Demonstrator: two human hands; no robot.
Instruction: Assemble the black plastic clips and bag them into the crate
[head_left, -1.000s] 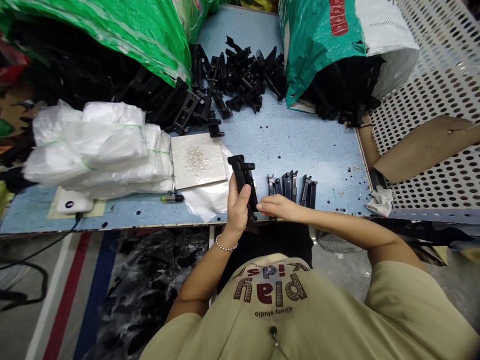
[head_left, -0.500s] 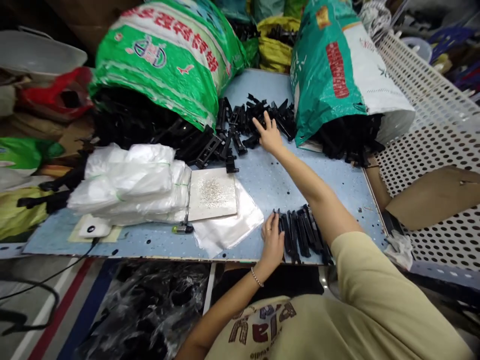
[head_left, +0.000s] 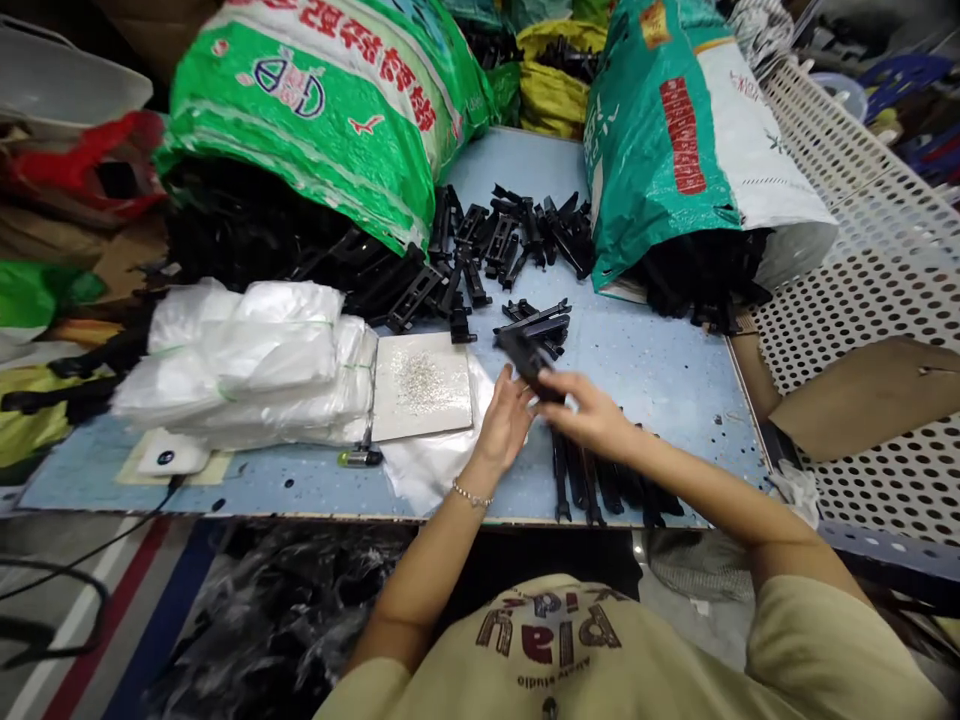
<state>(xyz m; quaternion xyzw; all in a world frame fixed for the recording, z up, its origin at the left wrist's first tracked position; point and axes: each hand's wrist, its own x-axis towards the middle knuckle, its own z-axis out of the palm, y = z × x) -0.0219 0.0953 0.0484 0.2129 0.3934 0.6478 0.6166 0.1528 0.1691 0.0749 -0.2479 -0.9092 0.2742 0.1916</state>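
Observation:
My right hand (head_left: 592,415) grips a long black plastic part (head_left: 529,362), tilted and blurred by motion, above the blue table. Close on its left is my left hand (head_left: 504,425), palm turned toward the part with the fingers apart; whether a fingertip touches it I cannot tell. Just beyond them lies a small bunch of similar black parts (head_left: 551,325). Below my right forearm, a row of black parts (head_left: 581,480) sits side by side at the table's near edge, partly hidden by the arm. Farther back is a loose heap of black parts (head_left: 517,230).
A green sack (head_left: 322,110) and a teal sack (head_left: 652,140) spill black parts onto the blue table (head_left: 637,345). Stacked clear plastic bags (head_left: 247,370) lie left, beside a square board with tiny bits (head_left: 424,385) and a white device (head_left: 172,455). A perforated white panel (head_left: 877,260) borders the right.
My right hand has come back from the heap toward me and now holds a black part. My left hand has left the row and moved up beside it. A small bunch now lies nearer mid-table.

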